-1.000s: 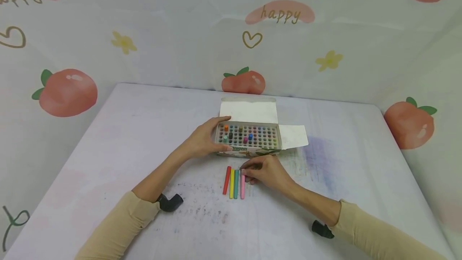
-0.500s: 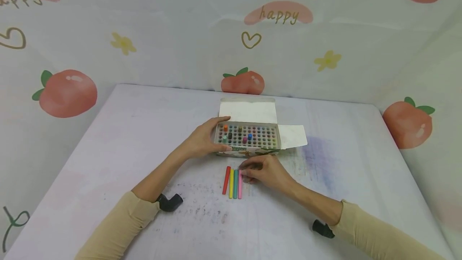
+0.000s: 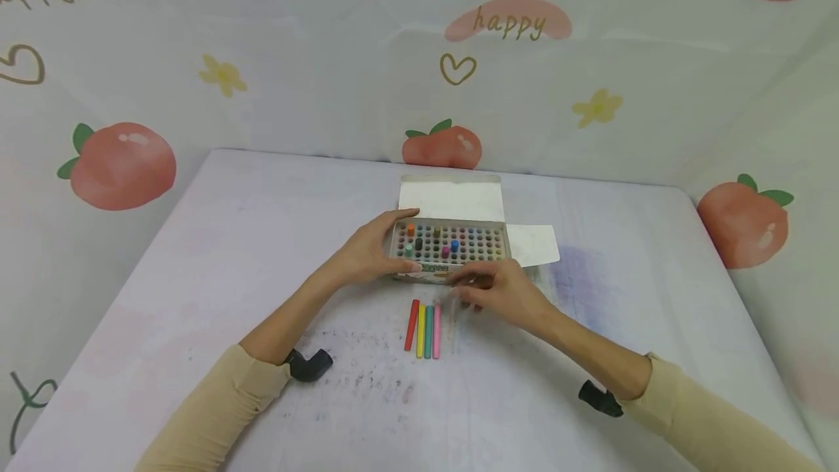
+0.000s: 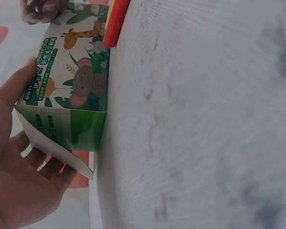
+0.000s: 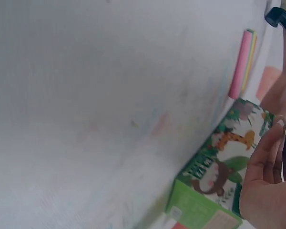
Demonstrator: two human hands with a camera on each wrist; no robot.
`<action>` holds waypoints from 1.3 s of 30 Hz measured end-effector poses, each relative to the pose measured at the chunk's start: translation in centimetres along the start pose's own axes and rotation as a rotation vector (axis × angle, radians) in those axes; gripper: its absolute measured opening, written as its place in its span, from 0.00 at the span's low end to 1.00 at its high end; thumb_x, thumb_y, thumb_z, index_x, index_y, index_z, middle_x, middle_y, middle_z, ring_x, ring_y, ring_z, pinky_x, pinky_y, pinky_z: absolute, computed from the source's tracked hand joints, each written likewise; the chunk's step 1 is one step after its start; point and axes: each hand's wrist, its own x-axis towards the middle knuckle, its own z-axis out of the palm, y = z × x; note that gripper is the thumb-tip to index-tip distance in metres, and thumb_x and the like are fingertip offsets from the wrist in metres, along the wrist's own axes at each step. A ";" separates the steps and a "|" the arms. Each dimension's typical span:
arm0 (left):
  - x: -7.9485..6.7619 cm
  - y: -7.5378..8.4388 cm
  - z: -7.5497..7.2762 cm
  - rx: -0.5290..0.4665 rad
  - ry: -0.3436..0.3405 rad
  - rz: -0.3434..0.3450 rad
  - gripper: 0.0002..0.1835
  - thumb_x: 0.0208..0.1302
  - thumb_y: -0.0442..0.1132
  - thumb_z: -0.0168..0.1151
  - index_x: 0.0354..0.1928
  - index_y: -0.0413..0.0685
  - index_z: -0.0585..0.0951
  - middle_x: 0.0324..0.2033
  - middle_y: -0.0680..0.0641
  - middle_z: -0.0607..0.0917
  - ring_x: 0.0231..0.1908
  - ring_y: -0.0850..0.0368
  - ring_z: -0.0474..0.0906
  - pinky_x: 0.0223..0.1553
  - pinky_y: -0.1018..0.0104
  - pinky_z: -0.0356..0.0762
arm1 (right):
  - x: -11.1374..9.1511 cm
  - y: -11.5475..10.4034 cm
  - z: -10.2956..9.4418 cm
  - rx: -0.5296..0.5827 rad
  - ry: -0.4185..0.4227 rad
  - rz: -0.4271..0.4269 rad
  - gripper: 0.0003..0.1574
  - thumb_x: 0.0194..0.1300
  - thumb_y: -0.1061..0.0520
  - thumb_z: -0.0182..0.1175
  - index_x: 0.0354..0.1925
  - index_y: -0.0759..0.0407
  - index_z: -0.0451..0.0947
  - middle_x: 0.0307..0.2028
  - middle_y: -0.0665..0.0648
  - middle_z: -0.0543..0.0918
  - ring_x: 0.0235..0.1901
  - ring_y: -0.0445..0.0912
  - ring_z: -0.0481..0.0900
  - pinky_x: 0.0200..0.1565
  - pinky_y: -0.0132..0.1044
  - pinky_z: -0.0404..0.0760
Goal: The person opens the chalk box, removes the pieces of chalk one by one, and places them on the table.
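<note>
An open-topped chalk box (image 3: pixel 426 276) stands on the table, its holed insert bearing several upright chalk sticks, among them an orange one (image 3: pixel 411 229) and a blue one (image 3: pixel 455 245). My left hand (image 3: pixel 363 253) grips the box's left end, thumb at the front and fingers round the side flap (image 4: pixel 55 149). In front of the box lie four-coloured sticks side by side: red (image 3: pixel 411 325), yellow (image 3: pixel 421 331), teal (image 3: pixel 429 331) and pink (image 3: pixel 437 331). My right hand (image 3: pixel 507 293) hovers by the box's front right, fingers loosely bent, nothing seen in them.
The white lid (image 3: pixel 451 199) is folded back behind the box, and a side flap (image 3: pixel 534 245) sticks out to its right. Purple smudges (image 3: pixel 580 282) mark the white table (image 3: pixel 295 202). A patterned cloth (image 3: pixel 328 42) hangs behind.
The pink chalk has slid left against the teal one and been let go. My right hand has moved up and right, towards the box. My left hand stays on the box.
</note>
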 end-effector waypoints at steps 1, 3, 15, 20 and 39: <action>0.0 0.0 0.0 0.000 0.001 0.003 0.50 0.52 0.49 0.78 0.75 0.62 0.61 0.67 0.45 0.69 0.58 0.48 0.68 0.61 0.45 0.67 | 0.0 -0.2 -0.2 -0.003 0.004 0.000 0.12 0.66 0.62 0.66 0.48 0.61 0.85 0.40 0.59 0.87 0.28 0.53 0.83 0.32 0.47 0.83; 0.1 0.0 0.0 -0.001 0.002 0.009 0.50 0.52 0.49 0.78 0.75 0.61 0.61 0.67 0.46 0.68 0.59 0.48 0.68 0.62 0.45 0.66 | 0.0 -0.5 -0.5 -0.006 0.014 0.001 0.12 0.65 0.61 0.66 0.48 0.60 0.85 0.40 0.58 0.87 0.27 0.52 0.83 0.32 0.49 0.83; 0.1 -0.2 -0.1 -0.008 0.003 0.009 0.50 0.52 0.49 0.78 0.75 0.62 0.61 0.65 0.46 0.70 0.57 0.49 0.69 0.60 0.46 0.67 | 1.2 -1.0 -2.3 -0.120 0.071 -0.065 0.10 0.64 0.62 0.67 0.45 0.59 0.86 0.36 0.53 0.87 0.27 0.46 0.83 0.31 0.40 0.83; 0.1 -0.2 0.0 -0.017 -0.003 0.007 0.50 0.52 0.49 0.78 0.75 0.61 0.61 0.64 0.46 0.71 0.55 0.49 0.69 0.58 0.47 0.69 | 1.8 -1.1 -2.9 -0.139 0.085 -0.064 0.10 0.64 0.62 0.67 0.45 0.59 0.86 0.37 0.53 0.87 0.30 0.47 0.84 0.31 0.40 0.83; 0.3 -0.4 0.0 -0.006 0.002 0.036 0.51 0.51 0.49 0.79 0.75 0.59 0.61 0.62 0.46 0.72 0.54 0.50 0.70 0.57 0.49 0.69 | 4.2 -0.2 -3.0 -0.190 0.137 -0.096 0.14 0.63 0.66 0.67 0.48 0.60 0.84 0.43 0.55 0.86 0.41 0.45 0.83 0.45 0.38 0.82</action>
